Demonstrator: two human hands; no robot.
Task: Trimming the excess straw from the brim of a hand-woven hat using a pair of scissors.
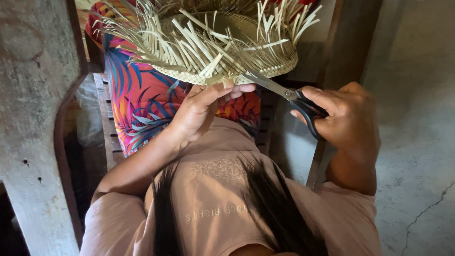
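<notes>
We pinch one woven straw hat (213,45) in our left grip (201,111) while our right grip (348,118) closes around one pair of scissors (289,97) beside it.

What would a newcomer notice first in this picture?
First, the woven straw hat at top centre, with loose strips bristling from its rim. The left hand holds its edge from below, while the right hand brings black-handled scissors to the rim.

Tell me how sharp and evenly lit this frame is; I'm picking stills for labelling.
Head view: soft daylight, no glare; the woven pale straw hat and black-handled steel scissors are sharp, the left hand and right hand clear; the lower left corner falls into deep shadow.
</notes>
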